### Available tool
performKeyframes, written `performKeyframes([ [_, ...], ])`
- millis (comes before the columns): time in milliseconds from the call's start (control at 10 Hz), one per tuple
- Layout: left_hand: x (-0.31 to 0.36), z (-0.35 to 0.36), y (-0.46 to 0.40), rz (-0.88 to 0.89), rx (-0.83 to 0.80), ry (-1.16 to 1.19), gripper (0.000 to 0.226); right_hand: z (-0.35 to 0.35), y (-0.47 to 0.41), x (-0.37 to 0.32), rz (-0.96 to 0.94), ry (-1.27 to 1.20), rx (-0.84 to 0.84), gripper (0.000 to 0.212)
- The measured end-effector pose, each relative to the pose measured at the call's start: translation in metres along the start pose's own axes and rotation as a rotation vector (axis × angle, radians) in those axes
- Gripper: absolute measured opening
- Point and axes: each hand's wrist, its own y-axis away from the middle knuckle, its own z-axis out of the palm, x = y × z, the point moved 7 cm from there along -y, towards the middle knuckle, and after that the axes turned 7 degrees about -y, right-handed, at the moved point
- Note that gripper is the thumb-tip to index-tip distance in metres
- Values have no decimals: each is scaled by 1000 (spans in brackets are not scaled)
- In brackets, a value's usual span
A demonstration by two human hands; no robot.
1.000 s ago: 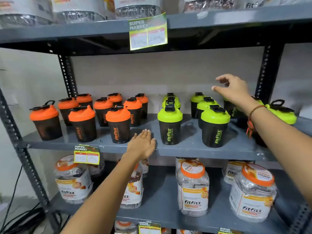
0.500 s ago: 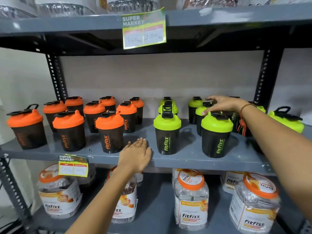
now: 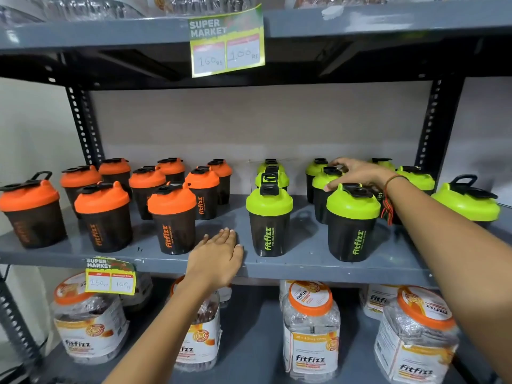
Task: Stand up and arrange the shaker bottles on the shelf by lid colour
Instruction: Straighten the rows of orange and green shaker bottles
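Observation:
On the grey middle shelf (image 3: pixel 304 261), several black shaker bottles with orange lids (image 3: pixel 171 203) stand grouped on the left. Several with green lids (image 3: pixel 268 202) stand on the right in rows. My left hand (image 3: pixel 219 256) lies flat, palm down, on the shelf's front edge between the two groups and holds nothing. My right hand (image 3: pixel 357 173) reaches over the green lids behind the front right bottle (image 3: pixel 352 206). Its thumb and fingers curve around the lid of a second-row green bottle (image 3: pixel 321 180). Whether it grips that lid is unclear.
A rightmost green-lidded bottle (image 3: pixel 468 200) sits near the shelf upright (image 3: pixel 432 128). Clear jars with orange lids (image 3: pixel 310 328) fill the lower shelf. Price tags (image 3: pixel 110 278) hang on the middle shelf edge, with a price sign (image 3: pixel 227 42) on the upper shelf.
My right hand dropped from the air onto the green lids and reached further left. The camera moved closer and shifted. My left hand stayed flat on the shelf edge.

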Motion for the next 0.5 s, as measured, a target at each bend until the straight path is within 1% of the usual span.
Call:
performKeyframes([
  [300, 1, -3, 3, 0, -4, 4, 58, 4, -4, 0, -2, 5, -1, 84],
  [400, 2, -4, 3, 1, -9, 19, 58, 4, -2, 4, -4, -39, -14, 94],
  [500, 1, -6, 3, -9, 2, 31, 58, -6, 6, 6, -20, -182, 48, 97],
])
